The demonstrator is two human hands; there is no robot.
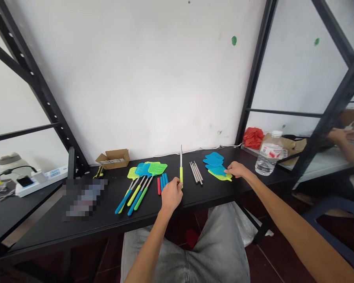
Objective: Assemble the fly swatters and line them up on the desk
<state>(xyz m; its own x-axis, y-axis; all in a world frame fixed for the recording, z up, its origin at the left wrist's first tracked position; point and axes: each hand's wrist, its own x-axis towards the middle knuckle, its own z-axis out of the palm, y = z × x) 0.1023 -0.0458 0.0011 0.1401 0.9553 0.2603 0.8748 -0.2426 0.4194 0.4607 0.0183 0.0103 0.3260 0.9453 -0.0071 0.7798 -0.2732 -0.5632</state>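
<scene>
Lime-handled metal rod (181, 171) is gripped over tabletop (191, 193) by left hand (172, 192) fingers, best kept steady; fly-swatter heads (214, 160) at right are touched by right hand (236, 169), pinch unclear, one best singled out.

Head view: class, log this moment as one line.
left hand: gripping yellow-green handle with metal rod | right hand: touching swatter heads | between hands: loose rods

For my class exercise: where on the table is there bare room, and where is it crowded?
Bare: in front of the box, left of the swatters; between the rods and near table edge; and behind the right hand, between the loose heads and bottle. Crowded: the swatters overlap, and the grips lie close beside the left hand.
</scene>
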